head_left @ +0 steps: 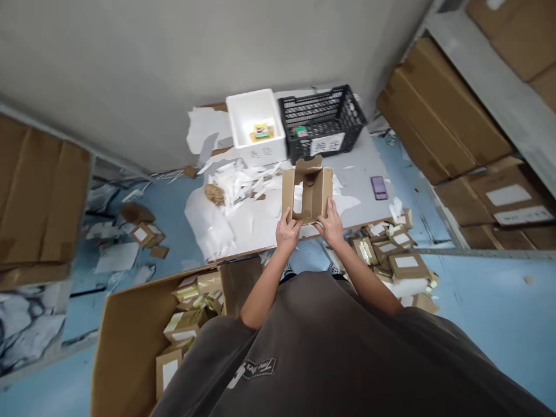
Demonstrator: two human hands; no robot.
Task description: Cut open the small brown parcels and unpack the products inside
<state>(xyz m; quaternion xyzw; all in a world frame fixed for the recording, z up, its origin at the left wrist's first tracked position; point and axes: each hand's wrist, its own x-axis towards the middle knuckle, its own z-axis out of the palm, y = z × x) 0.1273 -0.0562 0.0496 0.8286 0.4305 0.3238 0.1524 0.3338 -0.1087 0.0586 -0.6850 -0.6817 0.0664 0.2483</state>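
— Grey wall at the back, pale table against it. Piece in hand?
— Open cardboard box, raised over the table's near edge, inside facing the viewer. Left hand grasps its near left corner, right hand its near right corner.
— Room around it?
— Far edge taken up by white tub and black crate, side by side. Left: paper scraps crowd the surface. Right: mostly bare tabletop as far as a phone near the right edge. Small boxes heap up just beyond the near right corner; large carton stands at lower left, near the table.
— Hard to make out?
— Box underside, and whatever of the fingers lies beneath it. Carton cut off at bottom, its contents partly covered by the dark shirt. Crate label too blurred to read.
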